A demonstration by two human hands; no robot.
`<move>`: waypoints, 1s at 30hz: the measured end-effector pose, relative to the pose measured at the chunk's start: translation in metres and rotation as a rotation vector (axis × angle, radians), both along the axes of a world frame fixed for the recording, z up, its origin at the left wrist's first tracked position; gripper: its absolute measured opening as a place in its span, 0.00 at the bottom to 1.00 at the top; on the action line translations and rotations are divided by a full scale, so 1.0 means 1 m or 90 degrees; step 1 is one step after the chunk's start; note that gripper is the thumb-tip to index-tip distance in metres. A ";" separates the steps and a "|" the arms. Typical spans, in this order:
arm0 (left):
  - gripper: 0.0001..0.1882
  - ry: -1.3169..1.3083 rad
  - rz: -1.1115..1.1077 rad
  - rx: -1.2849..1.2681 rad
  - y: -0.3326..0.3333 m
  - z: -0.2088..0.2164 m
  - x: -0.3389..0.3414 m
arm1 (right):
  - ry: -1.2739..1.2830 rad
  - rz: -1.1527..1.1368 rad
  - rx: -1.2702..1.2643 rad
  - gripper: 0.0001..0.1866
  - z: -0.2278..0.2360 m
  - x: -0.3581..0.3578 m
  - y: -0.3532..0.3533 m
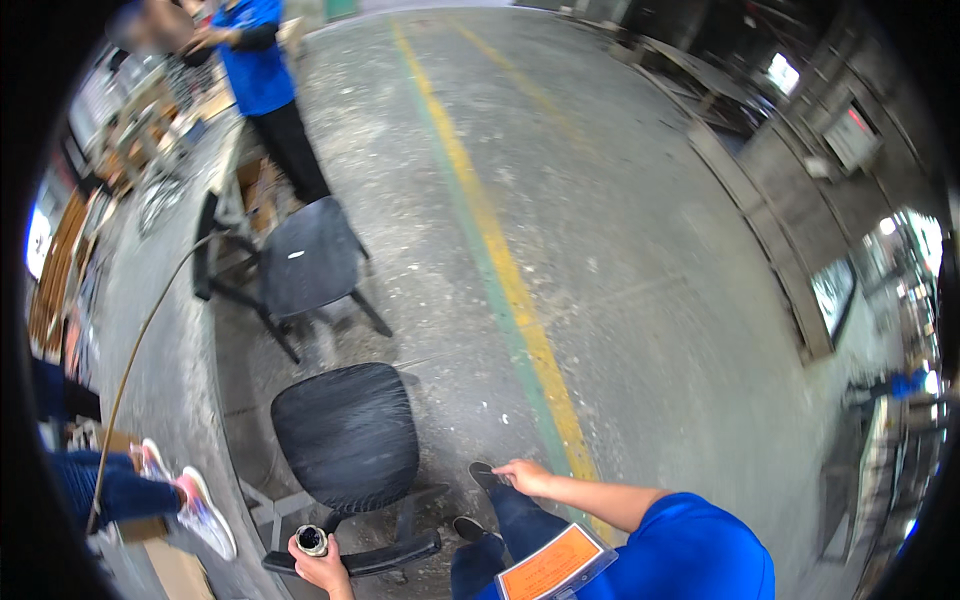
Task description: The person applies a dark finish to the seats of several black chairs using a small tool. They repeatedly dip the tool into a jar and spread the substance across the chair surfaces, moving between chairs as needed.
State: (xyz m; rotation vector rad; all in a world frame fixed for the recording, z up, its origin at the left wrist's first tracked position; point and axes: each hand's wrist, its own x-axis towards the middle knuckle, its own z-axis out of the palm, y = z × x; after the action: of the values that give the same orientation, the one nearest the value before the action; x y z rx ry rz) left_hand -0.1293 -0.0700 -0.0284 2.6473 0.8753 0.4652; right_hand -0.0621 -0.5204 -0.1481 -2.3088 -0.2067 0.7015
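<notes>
My left hand (pixel 322 568) sits at the lower edge, closed around a small dark cylinder with a pale, shiny top (pixel 311 540). It hovers just in front of the base of a black office chair (pixel 345 435). My right hand (pixel 524 476) hangs beside my thigh with the fingers loosely extended and nothing in it, above my black shoe (pixel 484 472). An orange badge (pixel 552 564) rests on my blue shirt (pixel 690 550).
A second black chair (pixel 305 262) stands farther along a long cluttered workbench (pixel 150 300) on the left. A person in a blue shirt (pixel 255 60) works at its far end. Another person's legs in jeans and pink-white sneakers (pixel 195 510) show at lower left. A yellow-green line (pixel 500 270) runs down the concrete floor.
</notes>
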 end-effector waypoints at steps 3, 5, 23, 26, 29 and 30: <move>0.37 0.018 -0.018 0.021 0.004 -0.001 0.002 | -0.002 -0.045 -0.008 0.20 0.016 -0.016 -0.010; 0.37 0.038 0.010 0.024 0.003 0.001 0.005 | -0.008 -0.092 -0.021 0.20 0.031 -0.029 -0.021; 0.38 0.079 0.092 -0.045 -0.013 0.015 0.010 | 0.043 -0.106 -0.015 0.20 0.090 -0.065 -0.143; 0.39 0.090 0.216 -0.079 -0.040 0.017 0.013 | 0.069 -0.105 -0.026 0.20 0.093 -0.022 -0.191; 0.40 0.125 0.371 -0.179 -0.076 0.012 0.018 | 0.077 -0.083 -0.084 0.20 0.100 0.031 -0.241; 0.41 0.139 0.379 -0.167 -0.084 0.010 0.021 | 0.078 -0.067 -0.083 0.20 0.103 0.052 -0.254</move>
State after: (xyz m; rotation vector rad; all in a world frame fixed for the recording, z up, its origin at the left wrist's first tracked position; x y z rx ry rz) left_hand -0.1087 -0.1539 -0.0183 2.1932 1.6768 0.1708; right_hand -0.0104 -0.7739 -0.0454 -2.3702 0.0175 0.8212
